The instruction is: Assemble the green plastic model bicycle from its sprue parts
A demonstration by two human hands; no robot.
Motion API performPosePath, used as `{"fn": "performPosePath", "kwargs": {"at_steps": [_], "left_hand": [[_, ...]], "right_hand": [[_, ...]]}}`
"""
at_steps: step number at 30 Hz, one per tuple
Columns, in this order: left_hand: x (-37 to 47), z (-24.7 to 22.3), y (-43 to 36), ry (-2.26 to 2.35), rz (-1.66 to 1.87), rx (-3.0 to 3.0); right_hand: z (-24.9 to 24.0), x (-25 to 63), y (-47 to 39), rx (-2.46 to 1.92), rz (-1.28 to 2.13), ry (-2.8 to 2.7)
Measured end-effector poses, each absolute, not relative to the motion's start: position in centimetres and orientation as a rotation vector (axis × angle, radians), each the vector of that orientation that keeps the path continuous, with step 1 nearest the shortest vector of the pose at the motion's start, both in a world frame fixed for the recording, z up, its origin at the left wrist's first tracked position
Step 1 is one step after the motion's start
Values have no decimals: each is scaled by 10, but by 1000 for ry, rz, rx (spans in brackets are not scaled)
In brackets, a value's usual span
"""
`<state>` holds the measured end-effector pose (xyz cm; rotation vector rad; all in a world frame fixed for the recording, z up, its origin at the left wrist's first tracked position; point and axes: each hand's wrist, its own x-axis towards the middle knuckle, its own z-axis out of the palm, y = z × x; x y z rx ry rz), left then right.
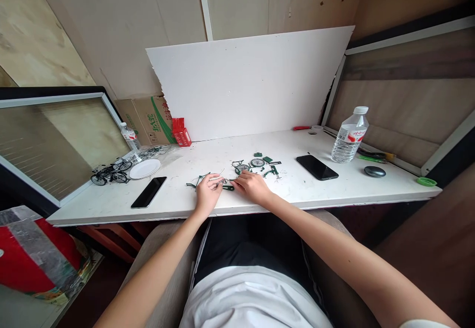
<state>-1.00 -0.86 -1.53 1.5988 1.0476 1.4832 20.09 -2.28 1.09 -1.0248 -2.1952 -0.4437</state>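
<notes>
My left hand [208, 190] is closed on a small dark green model bicycle frame [201, 176], part of which sticks out to the left of the fingers. Close beside it, my right hand [253, 186] pinches a thin small part against the frame's near side; its kind is too small to make out. Below the fingertips lies a dark green-handled tool [227, 188], partly hidden. Just past my right hand are loose model bicycle parts: a spoked wheel [258, 162], a green stand-like piece [273, 171] and a small green block [258, 155].
On the white table [178, 189] lie one phone [149, 192] at left and another phone [317, 167] at right. Finished-looking model bicycles [110, 173] stand by a white plate [145, 168]. A water bottle [350, 135] and a dark oval object [374, 171] are at right.
</notes>
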Motion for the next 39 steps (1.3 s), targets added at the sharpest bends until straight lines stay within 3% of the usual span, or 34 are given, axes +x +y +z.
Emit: {"fn": "performPosePath", "kwargs": {"at_steps": [39], "left_hand": [[-8,-17,-3,1155,1416,1615]], "right_hand": [[11,200,-20,-1044,-259,-2162]]}}
